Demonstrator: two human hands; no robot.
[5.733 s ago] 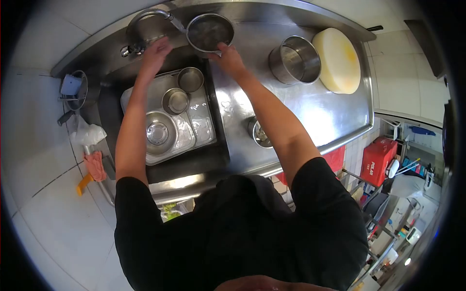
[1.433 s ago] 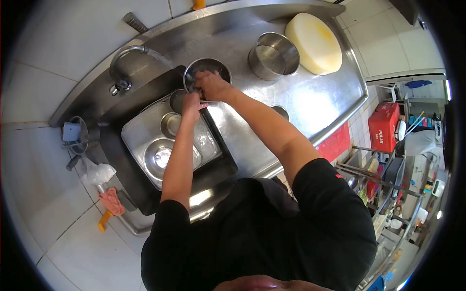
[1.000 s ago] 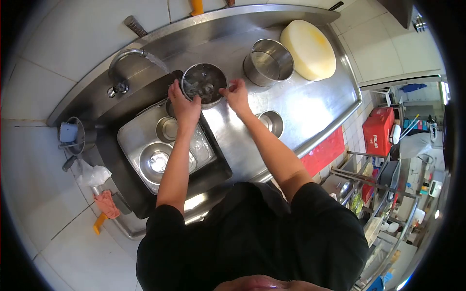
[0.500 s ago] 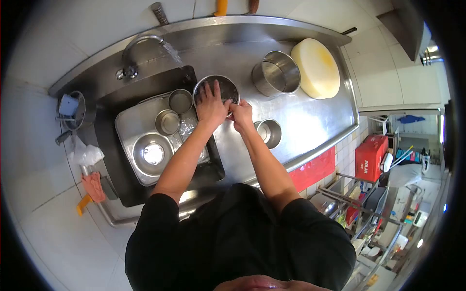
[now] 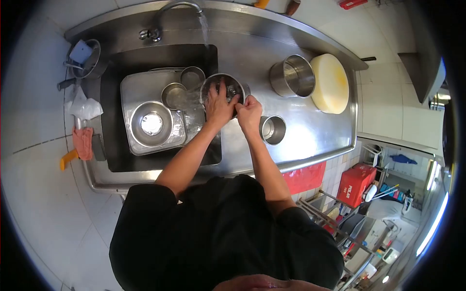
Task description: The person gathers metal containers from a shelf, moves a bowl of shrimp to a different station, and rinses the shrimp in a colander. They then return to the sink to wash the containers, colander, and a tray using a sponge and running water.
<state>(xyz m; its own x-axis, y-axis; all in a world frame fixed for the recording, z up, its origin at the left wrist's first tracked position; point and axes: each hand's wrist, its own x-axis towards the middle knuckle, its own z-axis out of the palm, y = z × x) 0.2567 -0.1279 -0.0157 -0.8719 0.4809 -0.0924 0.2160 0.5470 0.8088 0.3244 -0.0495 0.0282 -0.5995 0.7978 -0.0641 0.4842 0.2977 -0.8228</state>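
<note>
At the sink's right edge, a round metal container (image 5: 244,87) is tilted toward the basin, with water spilling from its left side. My left hand (image 5: 220,107) reaches inside it with the fingers spread against the inner wall. Its near right rim is gripped by my right hand (image 5: 249,114), fingers closed. Two small metal containers (image 5: 173,96) (image 5: 192,76) and a round metal bowl (image 5: 151,124) rest on a metal tray (image 5: 133,89) in the sink.
Water runs from the faucet (image 5: 180,5). On the steel counter (image 5: 242,53) stand a large metal pot (image 5: 292,76), a small metal container (image 5: 273,130) and a thick round white block (image 5: 330,83). A strainer (image 5: 92,63) hangs at the left wall.
The view has shifted. The container has tipped toward the sink, and water now pours out over the small containers. Both hands stay on it.
</note>
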